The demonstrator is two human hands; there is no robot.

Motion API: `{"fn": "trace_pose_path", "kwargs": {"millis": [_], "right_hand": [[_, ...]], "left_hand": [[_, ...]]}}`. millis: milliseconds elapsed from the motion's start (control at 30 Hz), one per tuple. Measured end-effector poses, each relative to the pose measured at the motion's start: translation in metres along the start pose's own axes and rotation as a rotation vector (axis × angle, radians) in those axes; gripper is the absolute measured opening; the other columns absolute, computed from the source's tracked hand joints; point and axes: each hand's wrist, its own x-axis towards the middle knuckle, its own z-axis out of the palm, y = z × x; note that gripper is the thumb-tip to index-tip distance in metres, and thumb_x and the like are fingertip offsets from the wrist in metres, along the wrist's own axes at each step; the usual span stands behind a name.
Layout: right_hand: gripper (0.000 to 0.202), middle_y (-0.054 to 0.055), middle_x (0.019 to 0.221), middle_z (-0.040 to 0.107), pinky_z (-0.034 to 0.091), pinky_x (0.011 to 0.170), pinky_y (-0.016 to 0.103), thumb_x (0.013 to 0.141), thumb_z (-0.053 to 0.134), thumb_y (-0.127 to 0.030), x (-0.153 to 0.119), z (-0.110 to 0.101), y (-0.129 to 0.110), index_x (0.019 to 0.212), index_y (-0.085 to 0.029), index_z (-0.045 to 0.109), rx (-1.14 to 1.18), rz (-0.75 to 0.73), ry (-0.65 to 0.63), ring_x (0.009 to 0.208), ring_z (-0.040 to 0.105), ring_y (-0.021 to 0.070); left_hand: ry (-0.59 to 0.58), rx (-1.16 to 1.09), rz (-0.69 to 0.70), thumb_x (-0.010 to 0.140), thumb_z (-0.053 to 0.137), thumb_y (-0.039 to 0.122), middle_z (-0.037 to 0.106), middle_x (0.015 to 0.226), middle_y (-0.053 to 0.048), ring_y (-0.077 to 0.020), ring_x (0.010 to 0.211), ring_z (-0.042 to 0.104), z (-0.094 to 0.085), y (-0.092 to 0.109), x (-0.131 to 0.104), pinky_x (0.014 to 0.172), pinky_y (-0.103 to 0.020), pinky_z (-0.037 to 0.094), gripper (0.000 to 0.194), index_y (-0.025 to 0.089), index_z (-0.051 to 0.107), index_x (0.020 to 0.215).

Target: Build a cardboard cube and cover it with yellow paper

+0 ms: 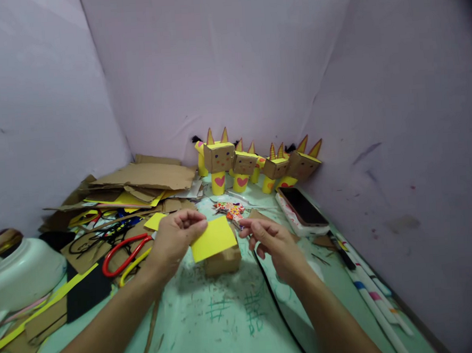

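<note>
My left hand [179,236] pinches a yellow paper square [213,239] at its left edge, between thumb and fingers. The paper is tilted over a small cardboard box [223,263] on the table and hides most of its top; I cannot tell whether they touch. To the right of the paper, my right hand [270,243] is raised with loosely bent fingers and nothing visible in it. Just beyond its fingertips lies a colourful patterned object [232,210], partly hidden. A black cable [273,291] runs from beneath the right hand toward me.
Several cardboard-and-yellow-paper animal figures [219,159] stand along the back. A phone [304,207] rests on a white box at right, beside marker pens [371,296]. Leftward are stacked cardboard [144,177], red-handled scissors [124,252] and a white rounded container [24,272].
</note>
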Motion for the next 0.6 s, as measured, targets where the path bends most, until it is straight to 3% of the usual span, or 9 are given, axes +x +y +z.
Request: {"fn": "trace_pose_path", "kwargs": {"millis": [167,333,600], "right_hand": [[0.027,-0.004,0.044,0.054,0.029,0.039,0.019,0.059,0.073,-0.042,-0.002,0.016,0.010,0.057,-0.015,0.066,-0.095,0.085,0.024,0.037,0.040,0.0056],[0.021,-0.007,0.040,0.048,0.026,0.037,0.020,0.060,0.068,-0.035,0.003,0.016,0.021,0.054,-0.016,0.061,-0.126,0.123,0.158,0.034,0.038,0.0060],[0.020,-0.005,0.038,0.049,0.025,0.039,0.021,0.056,0.068,-0.033,0.005,0.016,0.029,0.049,-0.017,0.059,-0.173,0.142,0.210,0.036,0.038,0.0076]], "left_hand": [[-0.034,-0.002,-0.031,0.048,0.077,0.024,0.062,0.054,0.002,-0.0113,0.050,0.054,0.017,-0.012,-0.003,0.047,-0.021,0.041,0.022,0.015,0.063,0.063],[-0.025,-0.022,-0.069,0.051,0.072,0.026,0.057,0.053,0.006,-0.0080,0.044,0.047,0.012,-0.015,0.001,0.041,-0.018,0.033,0.033,0.015,0.061,0.080],[-0.033,-0.015,-0.120,0.046,0.071,0.023,0.058,0.058,0.004,-0.0073,0.045,0.047,0.006,-0.025,0.002,0.041,-0.019,0.032,0.034,0.014,0.061,0.077]]}}
